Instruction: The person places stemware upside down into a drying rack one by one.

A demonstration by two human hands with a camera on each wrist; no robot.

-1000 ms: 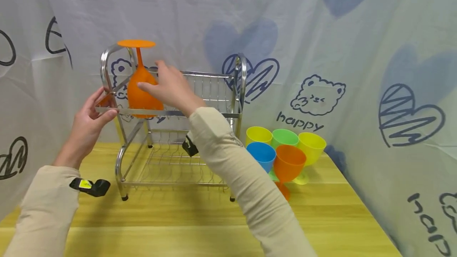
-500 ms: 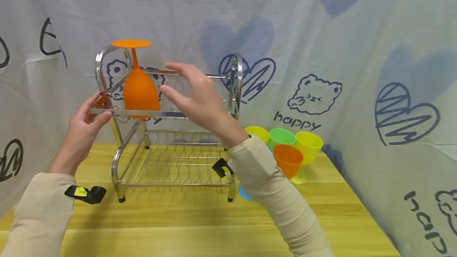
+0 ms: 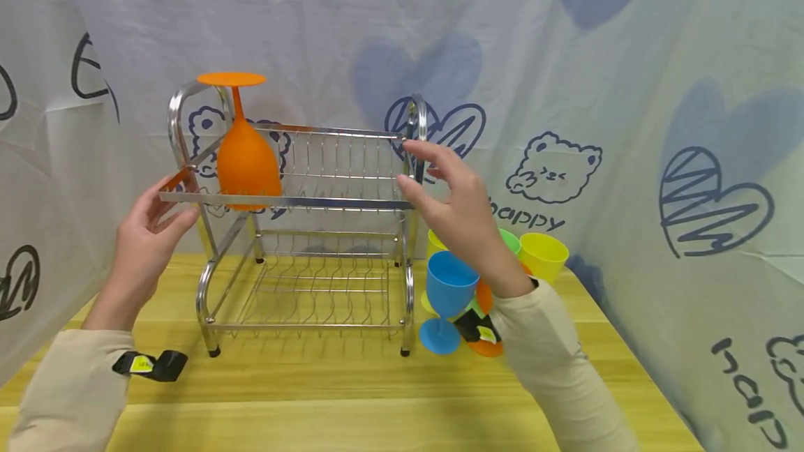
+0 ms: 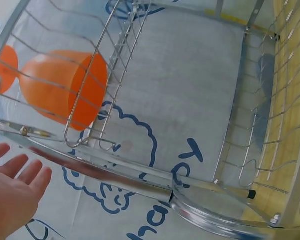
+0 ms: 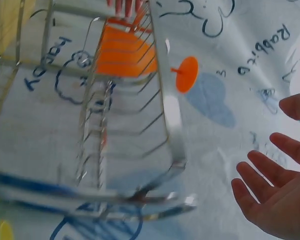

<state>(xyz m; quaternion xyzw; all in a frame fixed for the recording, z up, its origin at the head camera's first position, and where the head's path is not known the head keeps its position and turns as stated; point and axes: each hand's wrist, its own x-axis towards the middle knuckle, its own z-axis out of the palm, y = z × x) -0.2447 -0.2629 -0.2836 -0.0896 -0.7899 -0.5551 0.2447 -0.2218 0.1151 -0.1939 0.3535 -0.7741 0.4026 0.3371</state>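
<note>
An orange plastic goblet (image 3: 248, 166) stands upside down on the upper tier of a metal dish rack (image 3: 333, 202), at its left end, foot up and rim down among the wires. My left hand (image 3: 147, 236) is at the rack's left front corner, thumb and fingers loosely spread on either side of it. In the left wrist view its relaxed fingers (image 4: 27, 172) lie outside the side rail. With nothing in it, my right hand (image 3: 455, 211) hovers before the rack's right end, thumb and fingers parted. Close below it, a blue goblet (image 3: 451, 283) stands upright.
Several more goblets stand upright right of the rack: yellow (image 3: 544, 253), green and orange ones, partly hidden by my right arm. The rack's lower tier (image 3: 326, 291) has wavy wires. A printed white curtain (image 3: 333, 19) encloses the wooden table (image 3: 314, 389) behind and at the sides.
My right hand has moved from beside the upturned orange goblet to the rack's right end. My left hand has dropped slightly at the corner. The goblet stays put on the upper tier.
</note>
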